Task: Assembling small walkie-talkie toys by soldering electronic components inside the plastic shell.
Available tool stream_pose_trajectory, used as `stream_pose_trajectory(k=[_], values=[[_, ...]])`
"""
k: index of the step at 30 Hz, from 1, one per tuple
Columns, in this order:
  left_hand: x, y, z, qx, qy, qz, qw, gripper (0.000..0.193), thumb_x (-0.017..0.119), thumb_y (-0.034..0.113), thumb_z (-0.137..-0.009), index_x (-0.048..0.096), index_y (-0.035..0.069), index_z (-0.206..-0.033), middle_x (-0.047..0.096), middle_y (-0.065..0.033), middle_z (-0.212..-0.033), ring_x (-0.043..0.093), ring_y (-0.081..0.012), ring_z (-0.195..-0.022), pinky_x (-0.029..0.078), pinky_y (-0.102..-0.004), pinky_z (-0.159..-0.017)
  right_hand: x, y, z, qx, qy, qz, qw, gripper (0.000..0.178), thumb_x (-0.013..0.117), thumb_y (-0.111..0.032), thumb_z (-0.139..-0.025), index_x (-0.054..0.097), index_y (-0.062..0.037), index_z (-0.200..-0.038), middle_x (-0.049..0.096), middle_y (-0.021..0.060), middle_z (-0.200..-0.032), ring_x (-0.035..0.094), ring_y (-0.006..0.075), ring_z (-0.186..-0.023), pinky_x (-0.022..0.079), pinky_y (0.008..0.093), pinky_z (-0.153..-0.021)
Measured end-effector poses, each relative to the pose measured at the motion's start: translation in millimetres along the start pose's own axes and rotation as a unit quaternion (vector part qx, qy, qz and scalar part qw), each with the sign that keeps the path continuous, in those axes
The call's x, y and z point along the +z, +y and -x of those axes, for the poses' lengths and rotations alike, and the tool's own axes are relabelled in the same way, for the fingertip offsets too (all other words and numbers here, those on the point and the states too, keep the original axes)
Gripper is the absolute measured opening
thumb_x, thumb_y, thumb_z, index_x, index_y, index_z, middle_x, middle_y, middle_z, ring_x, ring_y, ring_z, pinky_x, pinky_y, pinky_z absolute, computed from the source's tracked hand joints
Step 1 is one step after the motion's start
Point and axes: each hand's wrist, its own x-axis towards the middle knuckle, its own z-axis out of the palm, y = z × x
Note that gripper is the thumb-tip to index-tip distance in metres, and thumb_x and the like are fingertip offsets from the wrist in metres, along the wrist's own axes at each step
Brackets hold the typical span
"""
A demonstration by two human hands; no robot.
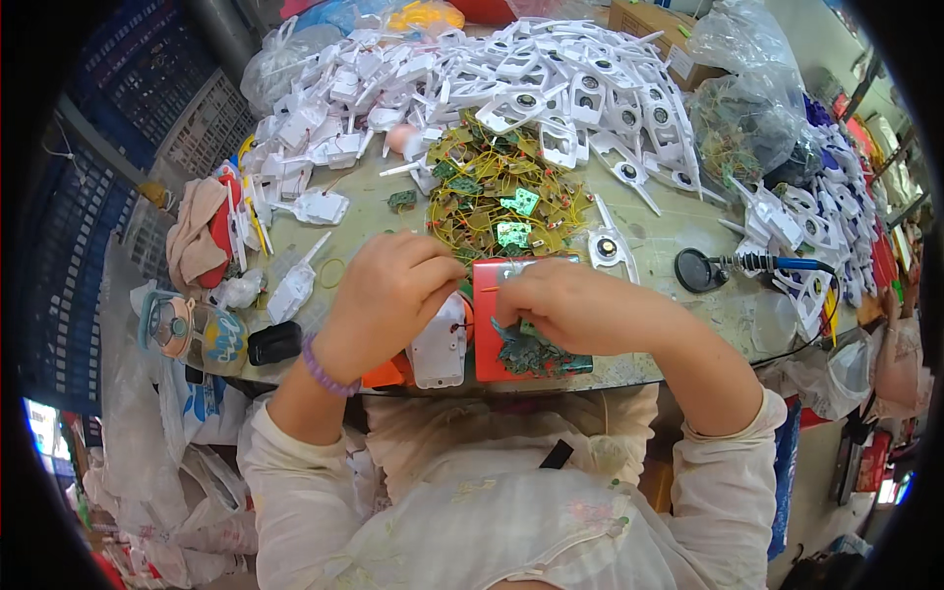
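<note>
My left hand (pixel 398 290) is bent over the upper end of a white plastic casing (pixel 440 346) at the table's front edge. Its fingers are curled together, and what they hold, if anything, is hidden. Beside it lies a red box or tray (pixel 488 339). Over that red surface my right hand (pixel 575 310) has its fingers closed and pointing left, at a small heap of dark green pieces (pixel 536 356). Its fingertips touch or hover just above the heap; I cannot tell what is between them. An orange object (pixel 390 372) shows partly beneath the casing.
Wired circuit boards (pixel 492 187) are heaped just beyond my hands. White plastic parts with round dark centres (pixel 590 93) cover the far side. A soldering iron (pixel 777 263) rests in its stand (pixel 698 270) at right. A drinking bottle (pixel 197 332) and black case (pixel 274 343) stand left.
</note>
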Motion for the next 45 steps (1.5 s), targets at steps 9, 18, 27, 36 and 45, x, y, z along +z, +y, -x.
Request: stream_pose_trajectory(k=[9, 18, 27, 36, 45], values=[[22.9, 36.3, 30.7, -0.090, 0.018, 0.087, 0.992, 0.023, 0.068, 0.008, -0.071, 0.059, 0.005, -0.092, 0.063, -0.0087, -0.083, 0.058, -0.0290, -0.081, 0.043, -0.0412, -0.075, 4.9, -2.5, 11.9, -0.039, 0.107, 0.013, 0.993, 0.014, 0.063, 0.004, -0.079, 0.059, -0.0046, -0.089, 0.062, 0.0097, -0.092, 0.060, 0.0292, -0.090, 0.048, 0.0372, -0.078], [32.8, 40.0, 46.6, -0.191, 0.099, 0.092, 0.972, 0.020, 0.064, 0.001, -0.078, 0.064, 0.003, -0.099, 0.064, -0.0098, -0.083, 0.061, -0.0272, -0.077, 0.047, -0.0363, -0.070, 24.3, -6.3, 47.1, -0.016, 0.341, 0.023, 0.940, 0.020, 0.064, 0.007, -0.073, 0.061, -0.0034, -0.091, 0.064, 0.0092, -0.093, 0.061, 0.0278, -0.091, 0.048, 0.0367, -0.081], [44.2, 56.3, 42.6, -0.217, 0.211, 0.285, 0.909, 0.020, 0.067, -0.003, -0.078, 0.068, 0.000, -0.098, 0.063, -0.0083, -0.083, 0.060, -0.0164, -0.071, 0.046, -0.0259, -0.064, 48.0, -13.4, 51.9, 0.026, 0.391, 0.033, 0.919, 0.021, 0.069, 0.004, -0.070, 0.064, -0.0044, -0.089, 0.064, 0.0077, -0.090, 0.060, 0.0275, -0.090, 0.048, 0.0364, -0.079], [48.4, 64.6, 33.8, -0.213, 0.178, 0.248, 0.928, 0.021, 0.073, 0.003, -0.070, 0.071, 0.007, -0.091, 0.063, -0.0035, -0.077, 0.056, -0.0199, -0.072, 0.042, -0.0314, -0.068, 57.6, -26.5, 32.5, 0.001, 0.383, 0.148, 0.912, 0.025, 0.076, -0.008, -0.065, 0.068, -0.0086, -0.089, 0.062, 0.0020, -0.087, 0.055, 0.0242, -0.085, 0.042, 0.0373, -0.077], [47.1, 64.7, 31.5, -0.210, 0.167, 0.258, 0.928, 0.021, 0.073, 0.006, -0.071, 0.071, 0.008, -0.092, 0.062, -0.0026, -0.075, 0.055, -0.0178, -0.070, 0.039, -0.0300, -0.072, 60.9, -21.5, 30.7, 0.003, 0.383, 0.173, 0.907, 0.027, 0.075, -0.008, -0.063, 0.067, -0.0088, -0.089, 0.061, 0.0015, -0.089, 0.054, 0.0247, -0.085, 0.041, 0.0388, -0.078]])
